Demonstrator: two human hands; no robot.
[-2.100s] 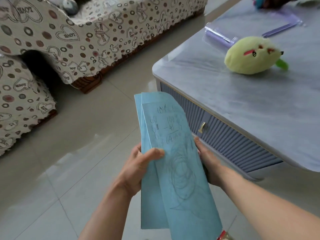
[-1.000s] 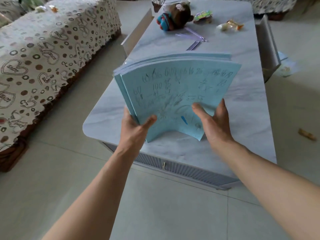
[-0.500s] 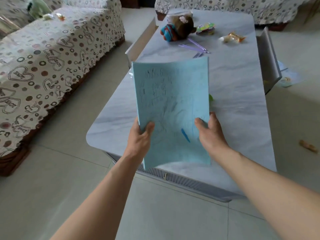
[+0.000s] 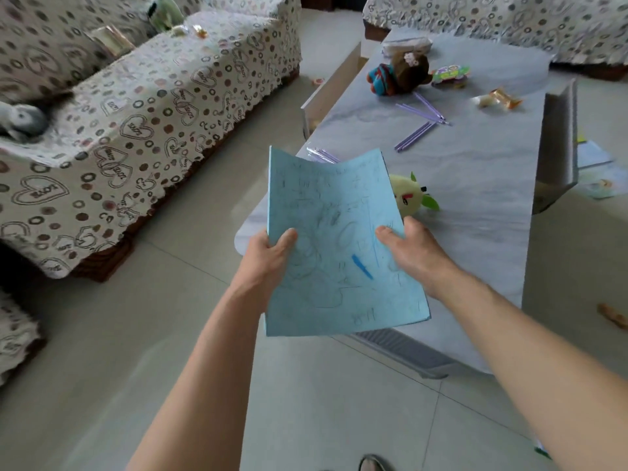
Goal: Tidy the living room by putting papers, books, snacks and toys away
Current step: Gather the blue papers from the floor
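I hold a stack of light blue papers [image 4: 333,246] with pencil scribbles in front of me, over the near end of the grey marble coffee table [image 4: 475,205]. My left hand [image 4: 268,256] grips the stack's left edge, thumb on top. My right hand [image 4: 411,253] holds the right edge, thumb on the sheet. Behind the papers a yellow-green plush [image 4: 413,197] lies on the table. Farther back are a brown plush doll [image 4: 397,74], purple sleeves [image 4: 418,130] and snack packets [image 4: 499,100].
A sofa with a heart-patterned cover [image 4: 136,107] runs along the left, with a grey plush [image 4: 20,120] and small items on it. Table drawers stand open on the left [image 4: 326,93] and right [image 4: 557,137]. Papers [image 4: 594,164] and a snack [image 4: 611,316] lie on the tiled floor at right.
The papers went from a fanned, sideways stack to a squared upright one, and have now dropped lower and tilted flatter toward me. Both hands keep their hold.
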